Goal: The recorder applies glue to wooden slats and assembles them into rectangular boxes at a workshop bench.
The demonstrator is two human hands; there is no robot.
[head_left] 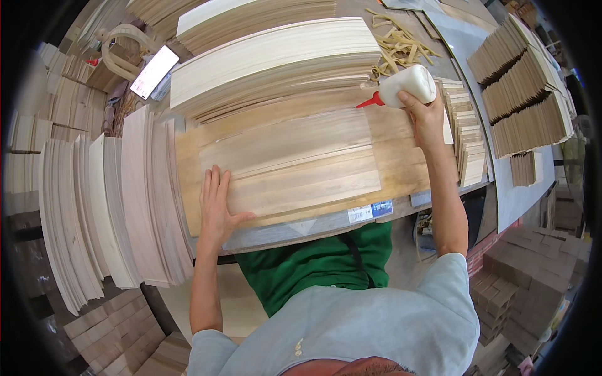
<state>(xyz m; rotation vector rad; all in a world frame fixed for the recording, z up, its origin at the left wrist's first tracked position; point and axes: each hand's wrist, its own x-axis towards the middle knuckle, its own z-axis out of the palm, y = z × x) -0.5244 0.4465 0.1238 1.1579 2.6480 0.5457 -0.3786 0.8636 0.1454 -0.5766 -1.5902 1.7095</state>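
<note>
A thin, pale wooden panel (295, 156) lies on a larger, darker plywood board (407, 153) on the bench in front of me. My left hand (218, 199) rests flat near the panel's left edge, fingers spread and pointing away from me. Tilted on its side in my right hand (424, 114) is a white glue bottle (411, 86). Its red nozzle (371, 100) points left and down at the panel's far right corner. Whether the tip touches the wood, I cannot tell.
Stacks of thin wooden boards stand behind the panel (276, 69) and at its left (147, 194). Short slats (464, 135) are piled at the right, near tan strips (404, 47). A phone (155, 72) lies at the back left. More stacked pieces (523, 88) sit farther right.
</note>
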